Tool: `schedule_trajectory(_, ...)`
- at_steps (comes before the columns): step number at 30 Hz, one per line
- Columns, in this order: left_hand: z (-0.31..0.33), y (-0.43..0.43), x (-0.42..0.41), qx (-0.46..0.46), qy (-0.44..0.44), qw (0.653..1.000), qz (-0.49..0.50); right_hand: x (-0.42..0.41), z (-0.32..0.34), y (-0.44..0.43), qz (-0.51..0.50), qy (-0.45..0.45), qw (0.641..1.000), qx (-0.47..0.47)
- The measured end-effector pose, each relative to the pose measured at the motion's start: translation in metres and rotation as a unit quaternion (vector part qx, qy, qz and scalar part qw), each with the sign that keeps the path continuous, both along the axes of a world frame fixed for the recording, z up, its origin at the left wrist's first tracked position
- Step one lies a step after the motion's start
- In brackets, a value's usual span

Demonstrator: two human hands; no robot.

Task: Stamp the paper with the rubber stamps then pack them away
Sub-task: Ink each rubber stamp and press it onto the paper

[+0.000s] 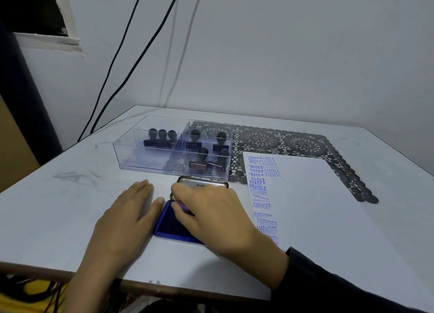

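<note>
An open blue ink pad (169, 225) lies near the table's front, its metal lid (202, 182) tipped up at the back. My right hand (216, 214) covers the pad; its fingers curl over the lid's left end, and something purple shows under the thumb. My left hand (126, 214) rests flat on the table, thumb against the pad's left edge. Right of the pad lies white paper (305, 195) with blue FRAGILE, SAMPLE and AMENDED prints. A clear divided tray (145, 162) behind holds three black-handled stamps (162, 136) in a back left compartment and several stamps (206, 157) on its right side.
A black lace mat (305, 143) lies under the paper and the tray's right end. Two black cables (131, 66) hang down the wall to the table's back left corner. The table's front edge (164, 287) is close below my wrists.
</note>
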State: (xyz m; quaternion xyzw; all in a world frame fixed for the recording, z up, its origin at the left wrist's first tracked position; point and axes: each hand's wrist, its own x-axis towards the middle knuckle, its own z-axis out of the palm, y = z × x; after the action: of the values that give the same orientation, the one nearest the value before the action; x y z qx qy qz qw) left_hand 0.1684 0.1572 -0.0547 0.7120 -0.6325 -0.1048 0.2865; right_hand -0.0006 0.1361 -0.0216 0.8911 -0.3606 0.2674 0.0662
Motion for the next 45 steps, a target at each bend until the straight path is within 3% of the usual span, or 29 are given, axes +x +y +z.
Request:
schedule_trajectory(5,0.001,0.001,0.000,-0.007,0.001,1.000,0.002,-0.002,0.002,0.001,0.003,0.002,1.000,-0.003)
schedule_trajectory(10,-0.001,0.001,0.001,-0.025,0.024,0.999,-0.020,-0.022,0.022,-0.015,0.003,-0.057,0.989,0.139)
schedule_trajectory(16,0.013,0.005,-0.027,-0.122,0.084,0.987,-0.063,-0.091,0.059,-0.060,-0.096,-0.137,0.974,0.155)
schedule_trajectory(20,0.024,0.006,-0.086,-0.155,0.074,0.975,-0.143,-0.133,0.050,-0.097,-0.171,-0.166,0.957,0.163)
schedule_trajectory(24,0.025,-0.001,-0.144,-0.114,0.025,0.967,-0.228,-0.143,0.030,-0.114,-0.190,-0.144,0.964,0.121)
schedule_trajectory(31,0.005,-0.021,-0.165,0.004,-0.081,0.963,-0.257,-0.146,0.013,-0.122,-0.126,-0.114,0.979,0.111)
schedule_trajectory(45,0.003,-0.019,-0.166,0.009,-0.100,0.962,-0.255,-0.140,-0.004,-0.119,-0.153,-0.118,0.977,0.095)
